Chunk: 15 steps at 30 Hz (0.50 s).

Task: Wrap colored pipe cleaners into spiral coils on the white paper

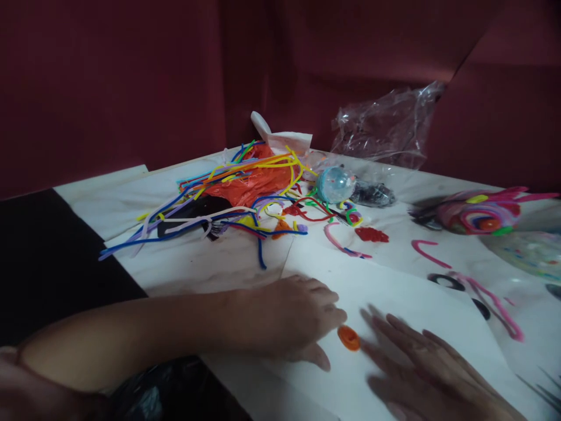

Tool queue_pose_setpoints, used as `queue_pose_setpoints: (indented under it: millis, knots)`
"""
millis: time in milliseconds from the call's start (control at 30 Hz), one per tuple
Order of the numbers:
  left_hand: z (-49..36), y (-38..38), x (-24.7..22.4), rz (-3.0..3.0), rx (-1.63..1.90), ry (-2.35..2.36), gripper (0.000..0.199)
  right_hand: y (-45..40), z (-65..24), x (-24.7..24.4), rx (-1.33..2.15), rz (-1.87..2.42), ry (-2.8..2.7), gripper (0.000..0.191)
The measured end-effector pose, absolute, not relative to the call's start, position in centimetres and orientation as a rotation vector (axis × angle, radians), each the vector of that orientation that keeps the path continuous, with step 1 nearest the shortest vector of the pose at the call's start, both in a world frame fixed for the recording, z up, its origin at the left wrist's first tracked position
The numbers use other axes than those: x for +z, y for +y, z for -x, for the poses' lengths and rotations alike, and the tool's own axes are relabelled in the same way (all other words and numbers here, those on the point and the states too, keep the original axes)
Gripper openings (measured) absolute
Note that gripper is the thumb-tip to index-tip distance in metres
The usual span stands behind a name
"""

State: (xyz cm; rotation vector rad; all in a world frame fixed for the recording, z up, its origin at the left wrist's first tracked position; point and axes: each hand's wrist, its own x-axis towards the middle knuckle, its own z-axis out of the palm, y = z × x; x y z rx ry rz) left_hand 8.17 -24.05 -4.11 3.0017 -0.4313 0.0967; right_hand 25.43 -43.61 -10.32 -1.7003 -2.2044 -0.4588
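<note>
A small orange coil (349, 338), rolled from what looks like pipe cleaner, lies on a white sheet of paper (333, 275). My left hand (302, 318) rests over the sheet just left of the coil, its fingers slightly bent and the thumb apart, holding nothing I can see. To the right of the coil, my right hand (421, 368) is spread with its fingertips close to it and is a little blurred. Whether either hand touches the coil I cannot tell.
A tangle of coloured pipe cleaners (219, 181) lies over red plastic (249, 187) at the back. Nearby are a blue-lidded clear container (336, 184) and a clear plastic bag (385, 128). Pink strips (495, 304), black rings (446, 282) and a colourful coiled figure (482, 213) lie right.
</note>
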Motion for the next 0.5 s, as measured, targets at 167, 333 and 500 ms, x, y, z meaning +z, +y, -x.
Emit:
queue_pose_setpoints:
  millis: [167,333,500]
  knots:
    - [-7.8,-25.1,-4.2,-2.961,0.111,-0.549,0.035,-43.1,-25.4,-10.3,-0.556,1.639,-2.328,0.037]
    - [-7.5,-25.5,-4.7,-2.997,0.272,-0.547,0.037,-42.9,-25.2,-10.0,-0.672,1.651,-2.374,0.037]
    - [-7.1,-26.3,-4.3,-2.979,0.138,-0.572,0.041,-43.0,-25.4,-9.8,-0.713,1.616,-2.445,0.035]
